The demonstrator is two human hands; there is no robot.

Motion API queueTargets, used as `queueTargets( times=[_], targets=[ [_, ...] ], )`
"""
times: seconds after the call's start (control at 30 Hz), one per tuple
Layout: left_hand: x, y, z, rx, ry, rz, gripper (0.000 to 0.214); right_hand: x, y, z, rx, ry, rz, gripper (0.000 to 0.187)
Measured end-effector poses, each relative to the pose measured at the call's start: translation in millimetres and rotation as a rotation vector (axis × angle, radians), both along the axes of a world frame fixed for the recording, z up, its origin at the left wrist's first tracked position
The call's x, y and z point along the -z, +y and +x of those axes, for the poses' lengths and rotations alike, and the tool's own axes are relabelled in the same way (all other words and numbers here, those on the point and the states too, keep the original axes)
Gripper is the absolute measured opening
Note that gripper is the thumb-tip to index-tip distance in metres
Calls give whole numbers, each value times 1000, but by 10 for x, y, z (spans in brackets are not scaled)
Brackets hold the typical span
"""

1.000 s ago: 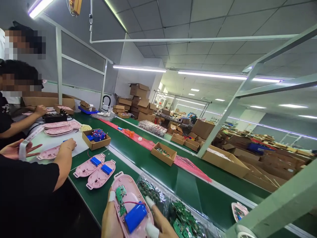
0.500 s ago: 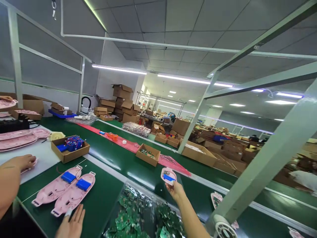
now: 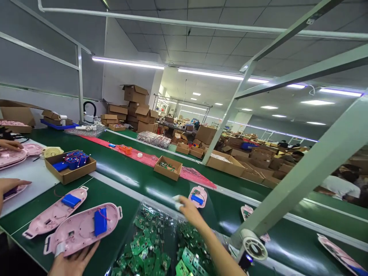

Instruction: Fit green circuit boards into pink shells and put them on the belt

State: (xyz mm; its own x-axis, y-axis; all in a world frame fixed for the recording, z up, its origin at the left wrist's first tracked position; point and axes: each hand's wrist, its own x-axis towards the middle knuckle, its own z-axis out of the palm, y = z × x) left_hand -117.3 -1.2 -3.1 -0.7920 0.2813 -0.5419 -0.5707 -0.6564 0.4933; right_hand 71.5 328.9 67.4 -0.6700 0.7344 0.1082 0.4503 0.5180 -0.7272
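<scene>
One shell (image 3: 81, 229) at my ten o'clock is gripped by my left hand (image 3: 72, 263); my right hand (image 3: 188, 210), loosely uncurled, hovers beside another shell (image 3: 198, 196) at twelve.

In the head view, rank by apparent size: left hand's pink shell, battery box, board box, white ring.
Pink shell
Battery box
Board box
White ring
Of these, the shell sits nearest the camera.

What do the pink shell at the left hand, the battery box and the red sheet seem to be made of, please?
Shell: probably molded plastic, satin; smooth curved walls and formed end loops suggest it.
Battery box: cardboard, matte; brown, folded walls.
Red sheet: likely plastic film, rather glossy; it looks thin, with crinkled highlights.
</scene>
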Motion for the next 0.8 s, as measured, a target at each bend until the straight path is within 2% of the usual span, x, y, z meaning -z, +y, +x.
queueTargets(
  times=[0.07,0.17,0.27,0.33,0.4,0.47,0.53,0.6,0.7,0.77,0.8],
  targets=[
    [-33,-47,82,90,40,-17,55,-22,-457,5,-326,-246,60,22],
    [-66,-80,200,187,42,-35,51,-34,-1044,71,-579,-533,205,32],
    [-55,-101,343,222,86,-40,53,-47,-1383,126,-626,-682,334,55],
    [-39,-118,443,223,109,-17,58,-61,-1496,149,-594,-729,377,58],
    [-50,-116,493,232,83,46,65,-81,-1554,178,-560,-744,388,53],
    [-121,-60,421,254,15,109,63,-105,-1566,222,-520,-724,381,46],
    [-279,68,189,283,-37,137,49,-131,-1523,277,-457,-670,365,38],
    [-507,246,-164,298,-19,155,35,-160,-1421,330,-376,-573,326,29],
    [-850,488,-677,310,10,173,29,-209,-1216,389,-289,-348,204,18],
    [-981,558,-836,316,27,173,34,-250,-1108,424,-287,-166,88,13],
    [-1002,561,-834,318,37,171,37,-274,-1077,445,-295,-77,24,10]
  ],
)
